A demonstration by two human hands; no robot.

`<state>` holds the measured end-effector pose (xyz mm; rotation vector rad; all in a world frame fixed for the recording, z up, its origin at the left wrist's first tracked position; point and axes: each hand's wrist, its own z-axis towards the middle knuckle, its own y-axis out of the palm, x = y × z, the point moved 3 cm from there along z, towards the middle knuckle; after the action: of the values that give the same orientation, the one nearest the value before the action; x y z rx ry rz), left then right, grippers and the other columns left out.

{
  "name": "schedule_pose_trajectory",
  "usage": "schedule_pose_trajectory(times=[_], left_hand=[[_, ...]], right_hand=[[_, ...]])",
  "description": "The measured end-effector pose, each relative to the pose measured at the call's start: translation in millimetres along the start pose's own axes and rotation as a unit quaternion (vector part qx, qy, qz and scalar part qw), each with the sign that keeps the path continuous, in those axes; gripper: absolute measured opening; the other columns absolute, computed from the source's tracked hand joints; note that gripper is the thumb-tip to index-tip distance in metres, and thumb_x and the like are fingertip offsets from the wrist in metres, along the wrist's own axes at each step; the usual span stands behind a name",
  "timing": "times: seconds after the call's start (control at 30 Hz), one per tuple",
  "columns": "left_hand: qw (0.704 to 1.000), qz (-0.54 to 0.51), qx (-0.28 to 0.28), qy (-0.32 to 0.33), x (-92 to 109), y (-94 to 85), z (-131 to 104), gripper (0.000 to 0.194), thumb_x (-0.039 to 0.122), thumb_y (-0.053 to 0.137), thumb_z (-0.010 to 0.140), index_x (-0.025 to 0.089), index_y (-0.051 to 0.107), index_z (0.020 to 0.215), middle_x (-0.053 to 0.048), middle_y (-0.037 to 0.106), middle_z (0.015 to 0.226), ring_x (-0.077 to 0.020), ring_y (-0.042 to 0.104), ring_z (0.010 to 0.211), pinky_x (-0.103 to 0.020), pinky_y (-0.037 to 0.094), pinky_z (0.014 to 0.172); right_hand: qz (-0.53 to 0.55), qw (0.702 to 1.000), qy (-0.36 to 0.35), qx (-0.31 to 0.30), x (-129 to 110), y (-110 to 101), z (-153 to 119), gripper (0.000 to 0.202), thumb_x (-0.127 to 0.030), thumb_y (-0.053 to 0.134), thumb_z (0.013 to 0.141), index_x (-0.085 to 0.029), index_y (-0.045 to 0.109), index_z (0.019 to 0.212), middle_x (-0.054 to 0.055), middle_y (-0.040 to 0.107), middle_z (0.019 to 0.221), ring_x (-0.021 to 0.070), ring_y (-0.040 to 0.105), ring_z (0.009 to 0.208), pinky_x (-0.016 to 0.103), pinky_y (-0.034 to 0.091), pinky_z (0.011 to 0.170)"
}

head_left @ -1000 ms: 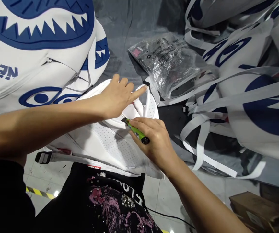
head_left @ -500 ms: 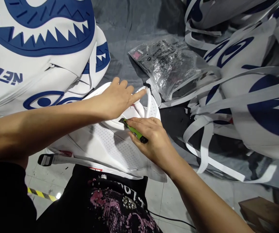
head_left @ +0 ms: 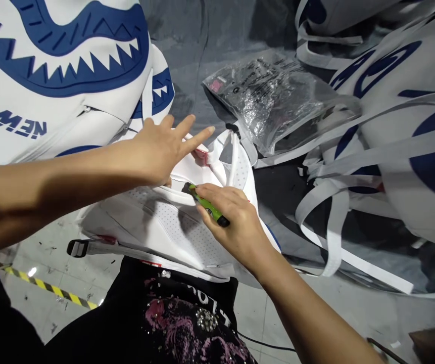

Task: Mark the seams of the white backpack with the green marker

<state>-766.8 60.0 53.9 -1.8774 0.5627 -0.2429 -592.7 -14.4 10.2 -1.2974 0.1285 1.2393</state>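
A white backpack [head_left: 198, 237] with dotted mesh padding lies in front of me against my body. My left hand [head_left: 164, 146] is over its upper edge with fingers spread apart; the thumb side touches the white strap edge, partly hidden under the palm. My right hand [head_left: 232, 212] is closed around a small green tool with black ends [head_left: 209, 206]. The tool's black tip is at the strap edge, just right of my left hand; what it touches there is hard to make out. A black buckle [head_left: 233, 129] sits on the strap beyond my hands.
At left stands another white backpack [head_left: 88, 101] with a blue toothed mouth print. A clear plastic bag [head_left: 266, 101] lies on the grey surface ahead. More printed white bags [head_left: 399, 167] with loose straps [head_left: 334, 227] are at right. Yellow-black tape [head_left: 50, 288] marks the floor.
My left hand has drawn back to the left from the strap near the buckle, and its fingers have spread. My right hand keeps the green tool, shifted slightly left. The view has moved a little.
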Motion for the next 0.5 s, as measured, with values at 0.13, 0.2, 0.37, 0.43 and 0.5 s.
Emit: schedule_pose_trajectory(times=[0.13, 0.2, 0.37, 0.43, 0.5], left_hand=[[0.999, 0.014, -0.015, -0.033, -5, 3.1, -8, 0.123, 0.042, 0.077, 0.073, 0.033, -0.009, 0.159, -0.016, 0.006, 0.169, -0.0469, 0.039, 0.135, -0.052, 0.046, 0.099], [0.999, 0.025, -0.01, -0.028, -5, 6.0, -10, 0.121, 0.034, 0.074, 0.074, 0.032, -0.011, 0.159, -0.016, 0.007, 0.169, -0.0444, 0.04, 0.134, -0.048, 0.048, 0.097], [0.999, 0.05, 0.005, -0.007, -9, 10.2, -9, 0.12, 0.029, 0.07, 0.075, 0.033, -0.017, 0.158, -0.015, 0.0, 0.17, -0.0435, 0.038, 0.138, -0.046, 0.049, 0.097], [0.998, 0.066, -0.012, -0.009, -10, 8.9, -7, 0.122, 0.028, 0.071, 0.074, 0.032, -0.017, 0.158, -0.016, 0.0, 0.17, -0.0432, 0.039, 0.137, -0.045, 0.051, 0.095], [0.997, 0.075, -0.036, -0.01, -10, 5.6, -6, 0.124, 0.025, 0.072, 0.071, 0.032, -0.016, 0.159, -0.016, 0.001, 0.17, -0.0422, 0.04, 0.138, -0.043, 0.052, 0.093]], right_hand=[[0.049, 0.999, -0.002, 0.024, 2, 12, 5, 0.025, -0.019, 0.058, 0.095, -0.02, 0.071, 0.117, 0.009, 0.075, 0.118, 0.0234, 0.071, 0.107, 0.045, 0.056, 0.094], [0.085, 0.996, 0.008, 0.041, 3, 21, 10, 0.026, -0.02, 0.059, 0.094, -0.021, 0.071, 0.117, 0.008, 0.075, 0.118, 0.0234, 0.071, 0.11, 0.045, 0.057, 0.097], [0.14, 0.988, 0.021, 0.058, 0, 36, 18, 0.027, -0.022, 0.057, 0.095, -0.022, 0.072, 0.117, 0.007, 0.075, 0.117, 0.0231, 0.071, 0.111, 0.045, 0.058, 0.101], [0.153, 0.986, 0.02, 0.07, 0, 38, 19, 0.026, -0.021, 0.058, 0.094, -0.021, 0.072, 0.116, 0.007, 0.075, 0.115, 0.0234, 0.07, 0.112, 0.045, 0.058, 0.102], [0.163, 0.983, 0.021, 0.078, 1, 38, 18, 0.026, -0.021, 0.059, 0.093, -0.022, 0.072, 0.115, 0.007, 0.075, 0.115, 0.0235, 0.07, 0.113, 0.046, 0.057, 0.103]])
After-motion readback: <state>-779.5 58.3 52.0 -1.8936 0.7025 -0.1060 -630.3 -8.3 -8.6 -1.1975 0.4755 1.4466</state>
